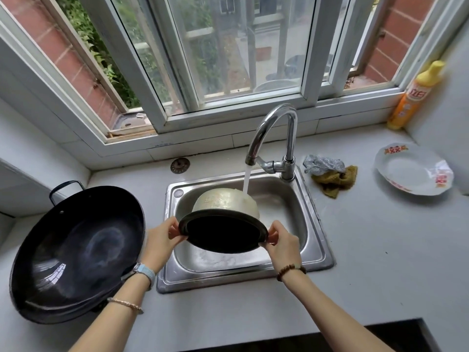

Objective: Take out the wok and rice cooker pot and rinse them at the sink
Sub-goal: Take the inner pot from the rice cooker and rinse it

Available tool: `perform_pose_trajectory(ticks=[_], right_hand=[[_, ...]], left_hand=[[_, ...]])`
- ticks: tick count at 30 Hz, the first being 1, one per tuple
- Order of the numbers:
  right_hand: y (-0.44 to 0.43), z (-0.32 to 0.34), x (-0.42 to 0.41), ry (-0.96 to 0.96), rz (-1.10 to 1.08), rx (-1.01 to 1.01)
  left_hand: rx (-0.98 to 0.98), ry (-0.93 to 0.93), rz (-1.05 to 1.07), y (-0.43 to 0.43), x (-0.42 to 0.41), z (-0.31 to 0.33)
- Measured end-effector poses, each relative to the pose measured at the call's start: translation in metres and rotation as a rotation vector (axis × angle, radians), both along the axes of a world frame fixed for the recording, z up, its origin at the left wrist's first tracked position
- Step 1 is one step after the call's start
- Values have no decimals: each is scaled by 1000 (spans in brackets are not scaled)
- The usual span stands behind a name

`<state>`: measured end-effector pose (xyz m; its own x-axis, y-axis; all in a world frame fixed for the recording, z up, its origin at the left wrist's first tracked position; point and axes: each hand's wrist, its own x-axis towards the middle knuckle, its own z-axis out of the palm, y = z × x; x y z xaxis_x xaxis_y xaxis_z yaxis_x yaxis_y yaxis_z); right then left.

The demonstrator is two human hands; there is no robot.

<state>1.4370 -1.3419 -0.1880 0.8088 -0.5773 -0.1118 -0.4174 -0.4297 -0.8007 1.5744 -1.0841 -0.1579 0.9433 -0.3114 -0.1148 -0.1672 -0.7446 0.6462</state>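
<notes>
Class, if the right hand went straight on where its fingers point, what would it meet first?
The rice cooker pot, whose rim the right hand pinches; past it, probably the left hand.

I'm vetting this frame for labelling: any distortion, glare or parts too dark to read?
Head view: wide-angle bend bows the window frame and countertop edges; daylight leaves soft glare inside the wok; the rice cooker pot, held by left hand and right hand, shows a featureless black interior; the tap stream is blown white.
</notes>
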Motion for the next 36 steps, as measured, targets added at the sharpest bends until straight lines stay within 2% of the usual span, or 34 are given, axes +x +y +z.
perform_pose_trajectory(ticks=[16, 27, 36], right_hand=[[-29, -17, -27, 15, -178, 108], [-36, -16, -38, -5, -245, 102], [-21, 1, -21, -55, -135, 63]], left_hand=[[-38, -62, -109, -59, 8, 3], [-63, -104, -166, -75, 7, 3], [-114, -46, -26, -43, 4, -13]])
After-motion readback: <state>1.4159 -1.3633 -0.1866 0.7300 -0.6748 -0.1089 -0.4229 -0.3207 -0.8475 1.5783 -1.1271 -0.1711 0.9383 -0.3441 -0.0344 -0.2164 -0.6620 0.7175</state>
